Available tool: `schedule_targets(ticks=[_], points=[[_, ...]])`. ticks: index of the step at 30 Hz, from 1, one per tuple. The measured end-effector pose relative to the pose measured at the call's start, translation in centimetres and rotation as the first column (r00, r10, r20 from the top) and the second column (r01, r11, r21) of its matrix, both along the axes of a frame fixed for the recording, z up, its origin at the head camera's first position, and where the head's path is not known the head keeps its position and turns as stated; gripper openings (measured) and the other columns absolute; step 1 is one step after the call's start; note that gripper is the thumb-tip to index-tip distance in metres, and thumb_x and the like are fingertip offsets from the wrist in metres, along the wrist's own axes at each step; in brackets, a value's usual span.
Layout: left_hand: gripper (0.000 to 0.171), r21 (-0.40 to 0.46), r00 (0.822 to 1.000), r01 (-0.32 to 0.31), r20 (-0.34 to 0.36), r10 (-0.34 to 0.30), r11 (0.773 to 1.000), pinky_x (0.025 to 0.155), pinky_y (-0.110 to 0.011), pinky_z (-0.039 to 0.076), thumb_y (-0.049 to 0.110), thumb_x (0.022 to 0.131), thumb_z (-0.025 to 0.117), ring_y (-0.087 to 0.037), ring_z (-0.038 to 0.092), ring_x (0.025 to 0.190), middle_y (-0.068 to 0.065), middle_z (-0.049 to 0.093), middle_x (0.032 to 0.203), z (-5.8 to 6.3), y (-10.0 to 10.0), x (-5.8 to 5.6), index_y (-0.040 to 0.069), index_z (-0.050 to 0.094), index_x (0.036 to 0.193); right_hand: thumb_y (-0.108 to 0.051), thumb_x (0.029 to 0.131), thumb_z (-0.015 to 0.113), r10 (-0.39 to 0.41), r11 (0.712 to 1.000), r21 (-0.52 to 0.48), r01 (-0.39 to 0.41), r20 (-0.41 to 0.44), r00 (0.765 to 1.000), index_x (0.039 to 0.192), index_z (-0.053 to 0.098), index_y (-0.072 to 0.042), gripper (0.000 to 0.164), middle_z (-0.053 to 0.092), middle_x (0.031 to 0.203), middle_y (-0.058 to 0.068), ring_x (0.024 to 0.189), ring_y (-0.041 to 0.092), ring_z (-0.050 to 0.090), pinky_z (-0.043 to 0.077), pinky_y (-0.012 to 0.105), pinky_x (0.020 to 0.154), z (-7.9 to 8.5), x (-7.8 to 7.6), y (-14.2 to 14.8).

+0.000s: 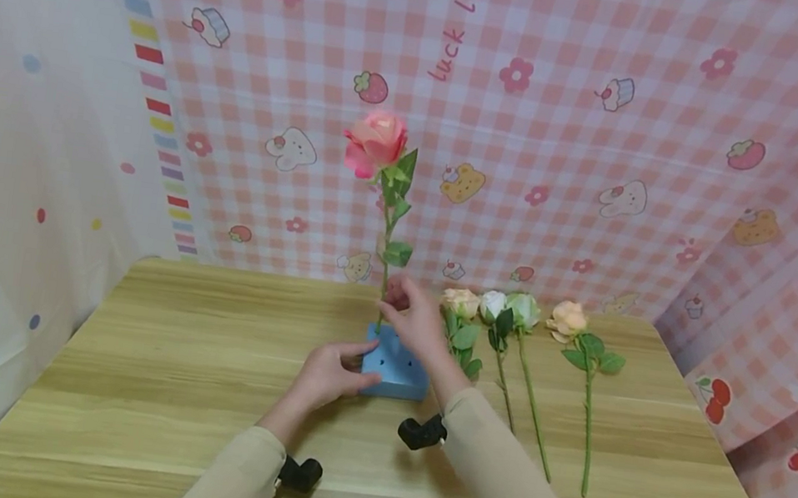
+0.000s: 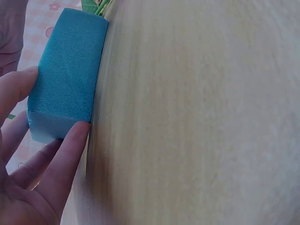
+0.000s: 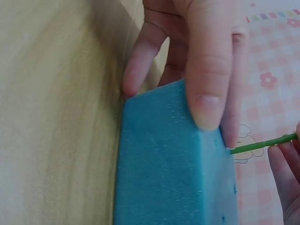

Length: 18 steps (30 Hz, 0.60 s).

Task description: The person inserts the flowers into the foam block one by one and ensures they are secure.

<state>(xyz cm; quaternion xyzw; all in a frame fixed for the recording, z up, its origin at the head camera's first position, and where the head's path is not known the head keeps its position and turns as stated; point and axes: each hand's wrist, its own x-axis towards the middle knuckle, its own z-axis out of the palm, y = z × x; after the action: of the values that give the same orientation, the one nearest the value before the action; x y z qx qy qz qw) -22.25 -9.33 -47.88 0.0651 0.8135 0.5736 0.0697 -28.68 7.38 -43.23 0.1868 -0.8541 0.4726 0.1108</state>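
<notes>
The right hand (image 1: 421, 323) has its grip pinched around the thin green stem (image 3: 262, 144) of a layered pink rose (image 1: 377, 143), which stands upright at the far left corner of a blue foam block (image 1: 397, 379). The left hand (image 1: 325, 376) grips the left end of that fine-pored, straight-edged block between thumb and fingers on the wood-grained surface (image 1: 184, 389). To the right lie ruffled peach, white and pale green roses (image 1: 568, 320) with slender stems and pointed leaves.
</notes>
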Motion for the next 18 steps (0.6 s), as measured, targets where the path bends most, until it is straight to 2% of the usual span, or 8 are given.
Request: schedule_targets(ticks=[7, 12, 18], points=[[0.056, -0.006, 1.000, 0.004, -0.011, -0.004, 1.000, 0.062, -0.030, 0.059, 0.020, 0.080, 0.085, -0.017, 0.068, 0.079, -0.020, 0.060, 0.131, 0.0, 0.0, 0.0, 0.012, 0.066, 0.131, -0.010, 0.094, 0.070, -0.005, 1.000, 0.004, 0.005, 0.026, 1.000, 0.115, 0.062, -0.008, 0.023, 0.066, 0.098, 0.006, 0.094, 0.025, 0.064, 0.056, 0.039, 0.076, -0.6, 0.1, -0.1], [0.056, -0.012, 1.000, 0.011, -0.007, -0.012, 1.000, 0.062, -0.030, 0.059, 0.021, 0.080, 0.085, -0.017, 0.068, 0.080, -0.020, 0.058, 0.133, 0.1, 0.0, 0.0, 0.013, 0.066, 0.132, -0.012, 0.094, 0.070, -0.021, 0.998, 0.051, 0.021, 0.003, 1.000, 0.112, 0.063, -0.009, 0.020, 0.067, 0.096, 0.006, 0.093, 0.024, 0.066, 0.056, 0.038, 0.077, -0.8, 0.1, -0.1], [0.056, -0.026, 1.000, 0.008, -0.020, -0.009, 1.000, 0.061, -0.030, 0.059, 0.021, 0.080, 0.085, -0.016, 0.068, 0.078, -0.022, 0.059, 0.131, 0.0, 0.0, 0.0, 0.012, 0.066, 0.132, -0.010, 0.093, 0.071, -0.013, 0.999, 0.052, 0.015, -0.030, 0.999, 0.110, 0.063, -0.007, 0.019, 0.067, 0.094, 0.007, 0.091, 0.025, 0.067, 0.057, 0.039, 0.076, -1.2, 0.1, -0.1]])
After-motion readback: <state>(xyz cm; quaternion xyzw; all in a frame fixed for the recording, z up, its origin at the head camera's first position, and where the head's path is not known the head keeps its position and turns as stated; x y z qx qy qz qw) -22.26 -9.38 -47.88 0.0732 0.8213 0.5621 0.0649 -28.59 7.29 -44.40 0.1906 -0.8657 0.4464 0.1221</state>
